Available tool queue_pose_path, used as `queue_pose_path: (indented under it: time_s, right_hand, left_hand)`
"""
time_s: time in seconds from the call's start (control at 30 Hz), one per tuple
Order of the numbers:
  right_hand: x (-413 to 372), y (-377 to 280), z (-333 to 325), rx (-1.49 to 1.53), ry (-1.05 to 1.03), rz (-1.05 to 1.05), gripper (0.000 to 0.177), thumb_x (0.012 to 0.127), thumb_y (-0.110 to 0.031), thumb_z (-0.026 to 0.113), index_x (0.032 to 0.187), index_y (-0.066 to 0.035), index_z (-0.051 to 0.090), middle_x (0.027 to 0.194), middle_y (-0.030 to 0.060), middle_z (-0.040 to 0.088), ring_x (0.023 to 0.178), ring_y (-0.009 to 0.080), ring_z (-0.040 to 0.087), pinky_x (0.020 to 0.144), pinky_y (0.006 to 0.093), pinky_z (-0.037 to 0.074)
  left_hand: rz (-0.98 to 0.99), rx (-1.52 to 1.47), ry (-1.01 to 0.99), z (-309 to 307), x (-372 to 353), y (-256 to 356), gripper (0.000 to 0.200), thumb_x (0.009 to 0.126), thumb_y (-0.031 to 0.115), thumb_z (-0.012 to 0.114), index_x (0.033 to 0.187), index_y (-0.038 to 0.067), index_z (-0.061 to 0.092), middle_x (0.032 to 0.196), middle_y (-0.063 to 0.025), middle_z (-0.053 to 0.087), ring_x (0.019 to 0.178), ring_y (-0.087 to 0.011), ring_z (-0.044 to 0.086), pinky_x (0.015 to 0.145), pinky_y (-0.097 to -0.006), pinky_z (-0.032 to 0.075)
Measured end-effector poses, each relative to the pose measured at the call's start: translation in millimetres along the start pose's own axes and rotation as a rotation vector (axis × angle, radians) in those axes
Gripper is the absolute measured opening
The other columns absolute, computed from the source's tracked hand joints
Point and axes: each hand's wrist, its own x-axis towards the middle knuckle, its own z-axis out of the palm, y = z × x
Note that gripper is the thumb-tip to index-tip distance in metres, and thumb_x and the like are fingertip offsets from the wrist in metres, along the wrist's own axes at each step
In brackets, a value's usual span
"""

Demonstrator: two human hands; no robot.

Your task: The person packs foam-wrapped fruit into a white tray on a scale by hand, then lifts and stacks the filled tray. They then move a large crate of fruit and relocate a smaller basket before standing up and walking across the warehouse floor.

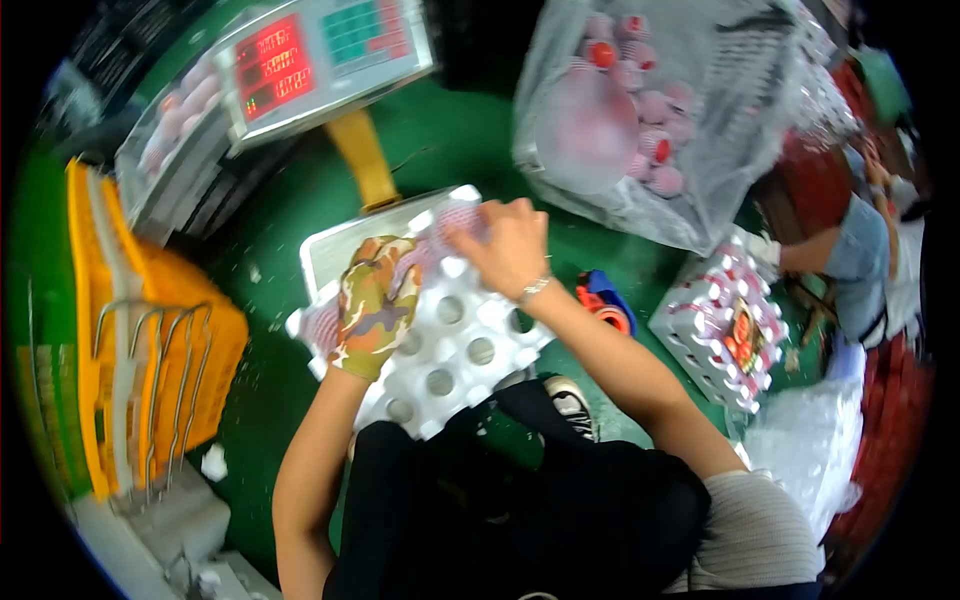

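Note:
A white foam tray (pixel 458 345) with round holes lies across the metal scale platform (pixel 325 258) in front of my knees. My left hand (pixel 378 305), in a camouflage glove, is over the tray's left part with its fingers curled; pink netting shows beside the fingertips. A fruit in a pink foam net (pixel 462 222) sits at the tray's far edge, and my bare right hand (pixel 512 248) has its fingers bent around its right side. Another net-wrapped fruit (pixel 324 326) is at the tray's left corner, left of my glove.
The scale's lit display (pixel 270 65) stands beyond the platform. A lined container (pixel 715 80) at upper right holds several netted fruits. A packed foam box (pixel 720 325), a tape dispenser (pixel 607 305) and another person's hand (pixel 762 250) are at right. Yellow crates (pixel 150 330) stand left.

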Motion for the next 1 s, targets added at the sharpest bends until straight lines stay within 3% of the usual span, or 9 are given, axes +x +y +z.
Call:
queue_pose_path:
  time_s: [0.17,0.3,0.33,0.43,0.57,0.63,0.73,0.83,1.0]
  right_hand:
    - [10,27,-1,0.092,-0.157,-0.063,0.030,0.074,-0.024,0.065,0.094,-0.002,0.066,0.101,0.0149,0.051,0.100,0.0320,0.045,0.083,0.0429,0.036]
    - [42,94,-72,0.075,0.328,-0.219,0.031,0.072,-0.009,0.062,0.100,0.000,0.056,0.095,0.0189,0.053,0.092,0.0366,0.053,0.081,0.0471,0.044]
    - [55,127,-84,-0.055,0.486,-0.184,0.033,0.072,-0.011,0.063,0.102,0.001,0.054,0.098,0.0192,0.054,0.093,0.0375,0.054,0.080,0.0478,0.046]
    - [98,217,-111,-0.315,0.010,0.546,0.066,0.073,-0.035,0.071,0.118,0.007,0.046,0.110,0.0273,0.060,0.104,0.0404,0.059,0.085,0.0444,0.050]
    - [109,271,-70,-0.269,-0.163,0.561,0.087,0.066,-0.046,0.075,0.123,0.010,0.042,0.110,0.0302,0.060,0.106,0.0402,0.060,0.088,0.0413,0.050]
    - [100,272,-67,-0.251,0.025,0.548,0.092,0.059,-0.055,0.076,0.119,0.008,0.048,0.105,0.0298,0.062,0.098,0.0410,0.062,0.084,0.0409,0.050]
    - [69,266,-94,0.314,0.151,0.534,0.057,0.075,-0.036,0.073,0.111,0.005,0.057,0.101,0.0128,0.066,0.093,0.0277,0.064,0.081,0.0381,0.051]
    - [20,171,-130,1.318,-0.082,0.495,0.040,0.087,-0.020,0.065,0.118,0.002,0.054,0.112,0.0115,0.063,0.100,0.0218,0.062,0.090,0.0363,0.048]
    - [-45,-1,-72,1.413,-0.689,0.390,0.051,0.084,-0.021,0.068,0.125,0.003,0.051,0.117,0.0124,0.060,0.105,0.0215,0.061,0.094,0.0358,0.048]
  left_hand:
    - [0.117,0.073,-0.080,57,37,-5,0.027,0.082,0.007,0.060,0.109,0.004,0.060,0.106,-0.0176,0.060,0.103,-0.0376,0.054,0.090,-0.0422,0.044]
    - [0.020,0.130,-0.202,76,42,-5,0.018,0.078,0.006,0.061,0.096,0.002,0.062,0.102,-0.0180,0.059,0.096,-0.0378,0.056,0.084,-0.0425,0.047]
    - [0.162,0.263,-0.033,93,41,-15,0.011,0.076,0.007,0.061,0.086,0.002,0.060,0.094,-0.0174,0.058,0.088,-0.0377,0.057,0.078,-0.0436,0.048]
    - [0.139,0.276,-0.106,89,49,-4,0.011,0.077,0.009,0.060,0.085,0.002,0.060,0.092,-0.0178,0.058,0.085,-0.0377,0.058,0.075,-0.0432,0.048]
    - [0.240,-0.010,-0.206,60,29,-11,0.013,0.078,0.006,0.061,0.090,0.004,0.062,0.102,-0.0146,0.062,0.089,-0.0332,0.061,0.077,-0.0382,0.050]
    - [0.145,-0.158,-0.196,32,8,9,0.013,0.078,0.005,0.062,0.091,0.003,0.063,0.099,-0.0151,0.063,0.093,-0.0351,0.060,0.083,-0.0410,0.049]
    - [-0.087,-0.136,0.083,-15,-26,13,0.011,0.082,0.003,0.061,0.093,0.003,0.062,0.096,-0.0116,0.063,0.090,-0.0236,0.062,0.078,-0.0346,0.050]
    - [-0.292,-0.204,0.216,-59,-74,-28,0.007,0.088,0.004,0.058,0.093,0.002,0.061,0.091,-0.0084,0.061,0.083,-0.0142,0.058,0.074,-0.0258,0.047]
    - [-0.504,-0.253,0.363,-95,-125,-39,0.010,0.089,0.004,0.060,0.097,0.000,0.064,0.088,-0.0015,0.059,0.080,-0.0090,0.055,0.073,-0.0208,0.042]
